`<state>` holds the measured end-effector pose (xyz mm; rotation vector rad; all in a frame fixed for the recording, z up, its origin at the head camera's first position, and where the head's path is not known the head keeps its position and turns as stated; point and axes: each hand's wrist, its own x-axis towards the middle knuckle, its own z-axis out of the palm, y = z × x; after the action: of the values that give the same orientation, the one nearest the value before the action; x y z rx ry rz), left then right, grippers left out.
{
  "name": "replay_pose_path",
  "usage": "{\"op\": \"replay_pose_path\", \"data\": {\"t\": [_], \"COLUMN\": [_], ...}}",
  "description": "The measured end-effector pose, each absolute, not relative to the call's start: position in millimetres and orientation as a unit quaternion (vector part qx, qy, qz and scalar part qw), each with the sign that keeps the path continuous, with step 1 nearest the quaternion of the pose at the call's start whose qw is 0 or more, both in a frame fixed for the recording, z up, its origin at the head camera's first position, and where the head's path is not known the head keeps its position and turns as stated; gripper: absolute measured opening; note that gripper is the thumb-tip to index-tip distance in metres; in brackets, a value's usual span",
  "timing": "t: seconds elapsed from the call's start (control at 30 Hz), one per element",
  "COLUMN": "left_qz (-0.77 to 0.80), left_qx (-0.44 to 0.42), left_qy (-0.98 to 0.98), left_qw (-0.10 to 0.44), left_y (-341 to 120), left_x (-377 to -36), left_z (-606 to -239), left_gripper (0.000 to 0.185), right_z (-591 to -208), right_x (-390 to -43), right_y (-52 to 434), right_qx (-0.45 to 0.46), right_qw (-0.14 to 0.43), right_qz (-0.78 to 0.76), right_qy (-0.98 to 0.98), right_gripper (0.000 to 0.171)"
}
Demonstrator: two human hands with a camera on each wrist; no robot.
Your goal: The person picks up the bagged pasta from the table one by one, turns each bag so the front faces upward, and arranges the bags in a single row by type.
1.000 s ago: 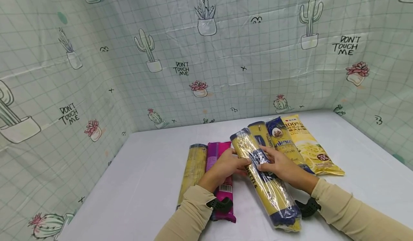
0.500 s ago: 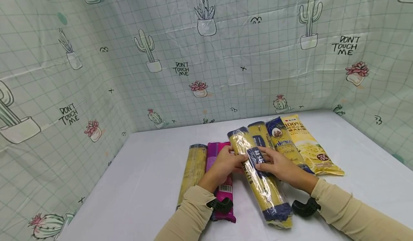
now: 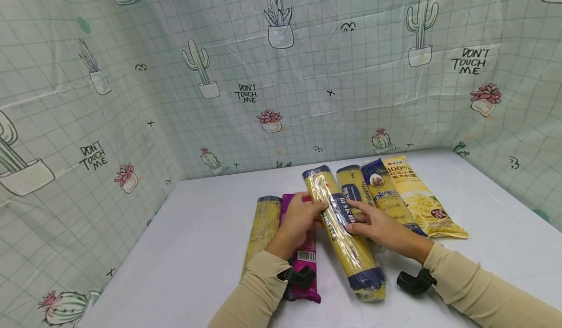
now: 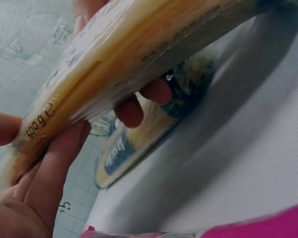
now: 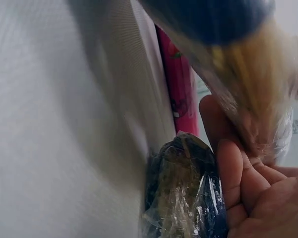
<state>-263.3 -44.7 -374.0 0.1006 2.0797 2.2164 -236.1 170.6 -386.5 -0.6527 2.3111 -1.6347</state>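
Both hands hold a long clear pack of spaghetti (image 3: pixel 340 225) with a dark blue label and blue ends, a little above the white table (image 3: pixel 197 240). My left hand (image 3: pixel 303 213) grips its left side near the middle. My right hand (image 3: pixel 371 225) grips the right side, thumb on the label. In the left wrist view the spaghetti pack (image 4: pixel 119 64) crosses above the left hand's fingers (image 4: pixel 49 168). In the right wrist view the pack's blue end (image 5: pixel 228 29) hangs above the right hand's fingers (image 5: pixel 243 183).
Other pasta packs lie in a row: a yellow one (image 3: pixel 263 225) and a magenta one (image 3: pixel 300 257) on the left; a yellow-blue one (image 3: pixel 356 184), a dark blue one (image 3: pixel 383 191) and a yellow one (image 3: pixel 419 198) on the right. Cactus-print sheets (image 3: pixel 281 74) wall the table.
The held pack has moved away from me and slightly left, sunk closer to the table, and turned so its label faces up. Both hands moved with it.
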Motion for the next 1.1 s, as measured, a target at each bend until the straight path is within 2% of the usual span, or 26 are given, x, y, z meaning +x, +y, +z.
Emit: {"op": "replay_pose_path", "data": {"t": [0.43, 0.67, 0.93, 1.1], "left_qz": [0.782, 0.787, 0.782, 0.773], "left_qx": [-0.032, -0.023, -0.017, 0.019], "left_qy": [0.622, 0.617, 0.623, 0.634], "left_qw": [-0.022, -0.009, 0.010, 0.025], "left_y": [-53.2, -48.8, -46.5, -47.0], "left_x": [-266.8, -261.6, -261.5, -261.4], "left_z": [-368.1, -361.8, -358.8, -360.1], "left_gripper": [0.046, 0.052, 0.043, 0.046], "right_z": [-385.8, -388.6, -389.1, -389.6], "right_x": [-237.2, -236.5, -234.3, -232.8], "right_y": [170.0, 171.2, 171.3, 171.5], "right_qx": [-0.252, -0.238, -0.222, -0.219], "right_qw": [0.109, 0.110, 0.087, 0.080], "right_qz": [-0.540, -0.577, -0.581, -0.582], "right_qy": [0.796, 0.774, 0.778, 0.779], "right_gripper": [0.079, 0.084, 0.084, 0.083]}}
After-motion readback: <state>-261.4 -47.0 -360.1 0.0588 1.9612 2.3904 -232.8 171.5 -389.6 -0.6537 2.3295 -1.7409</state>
